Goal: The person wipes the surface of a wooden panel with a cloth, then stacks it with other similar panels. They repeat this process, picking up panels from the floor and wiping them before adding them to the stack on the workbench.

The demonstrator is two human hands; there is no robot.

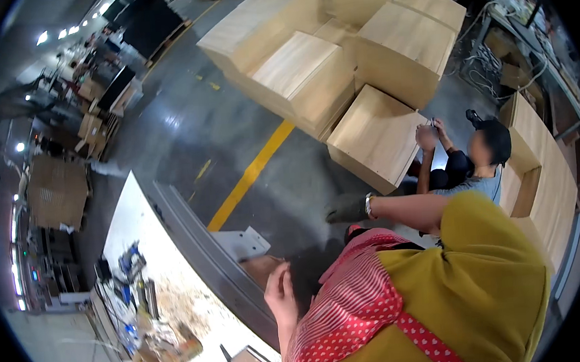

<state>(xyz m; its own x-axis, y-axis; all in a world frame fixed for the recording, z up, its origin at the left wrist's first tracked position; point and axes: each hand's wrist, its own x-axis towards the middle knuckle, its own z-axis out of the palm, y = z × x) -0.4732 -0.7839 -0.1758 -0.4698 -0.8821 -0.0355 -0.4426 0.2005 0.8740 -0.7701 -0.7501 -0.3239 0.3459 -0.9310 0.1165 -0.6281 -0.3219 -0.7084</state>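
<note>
Grey metal rail (213,259) edges the bench (131,222) just left of the unclenched left hand (281,294); a white bracket (242,243) is ahead of it. Whether the right hand (347,210) grips anything, I cannot tell; a wooden cabinet (377,131) stands beyond.

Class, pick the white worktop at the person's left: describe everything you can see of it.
The white worktop is long, flat and smooth-looking, narrowing toward its far end in this wide view. Tan debris, apparently wood shavings, litters its middle. A blue-and-dark tool lies toward its left side, and a slim dark object rests near its close end. A grey rail runs along its right side. The person's left hand is beyond that rail. Its material is uncertain.
</note>
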